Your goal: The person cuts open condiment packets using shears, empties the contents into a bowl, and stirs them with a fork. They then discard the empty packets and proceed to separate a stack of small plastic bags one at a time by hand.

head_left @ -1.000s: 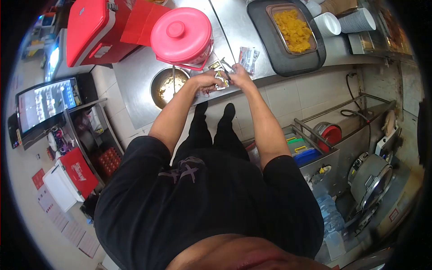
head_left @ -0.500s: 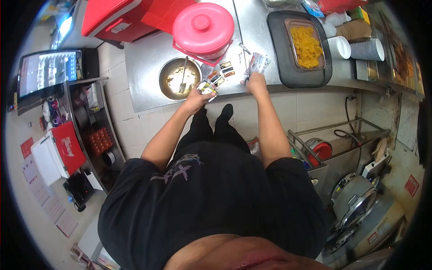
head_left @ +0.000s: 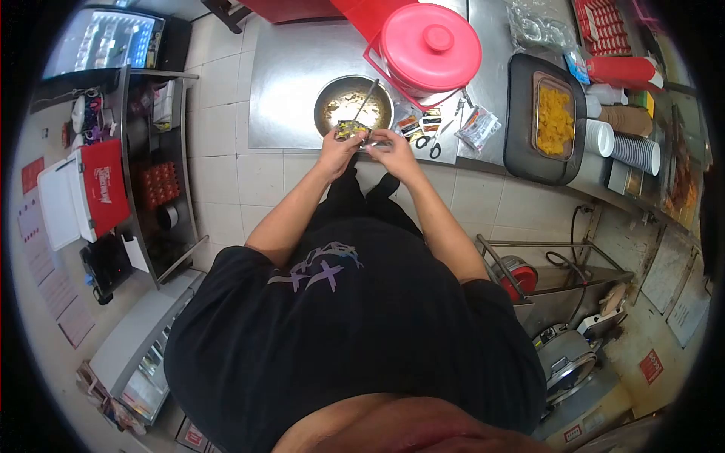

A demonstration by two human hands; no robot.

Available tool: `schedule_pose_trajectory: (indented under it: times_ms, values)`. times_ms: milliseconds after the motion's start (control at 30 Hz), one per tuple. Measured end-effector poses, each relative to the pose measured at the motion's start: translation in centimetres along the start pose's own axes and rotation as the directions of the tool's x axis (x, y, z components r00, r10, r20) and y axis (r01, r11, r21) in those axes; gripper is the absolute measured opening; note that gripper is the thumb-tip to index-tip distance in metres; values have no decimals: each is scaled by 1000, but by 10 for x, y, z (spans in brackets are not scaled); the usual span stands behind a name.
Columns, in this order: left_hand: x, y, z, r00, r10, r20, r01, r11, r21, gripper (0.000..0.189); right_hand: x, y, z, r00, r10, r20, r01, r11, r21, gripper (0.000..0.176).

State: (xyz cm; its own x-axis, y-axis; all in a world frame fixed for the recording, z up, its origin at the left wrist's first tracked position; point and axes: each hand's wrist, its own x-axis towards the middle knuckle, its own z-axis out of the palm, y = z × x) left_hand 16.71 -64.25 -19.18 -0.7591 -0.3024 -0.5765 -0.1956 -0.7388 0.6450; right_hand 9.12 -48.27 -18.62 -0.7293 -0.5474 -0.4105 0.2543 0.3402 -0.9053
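Observation:
My left hand is closed on a small yellow-and-black sachet at the counter's front edge. From the other side my right hand meets it, fingers pinched at the sachet's right end. Just beyond both hands stands a metal bowl with wet brownish residue inside and a fork leaning in it. Black-handled scissors lie on the counter to the right of my right hand. Several small sachets are behind the scissors, and a clear plastic packet lies farther right.
A pink lidded tub stands behind the bowl on the steel counter. At the right are a black tray bearing a container of yellow food, and stacked cups. A shelf rack stands at the left.
My right hand has let go of the scissors, which now lie on the counter, and moved left to the sachet in my left hand. The camera view has shifted.

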Motion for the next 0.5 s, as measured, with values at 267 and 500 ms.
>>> schedule_pose_trajectory:
  times_ms: [267,500]
  values:
    - [26,36,-39,977,-166,-136,189,964,185,28,49,8,63,977,211,34,-198,834,515,25]
    - [59,58,-61,873,-427,-233,484,814,320,25,78,7,91,880,474,-17,-364,698,616,19]
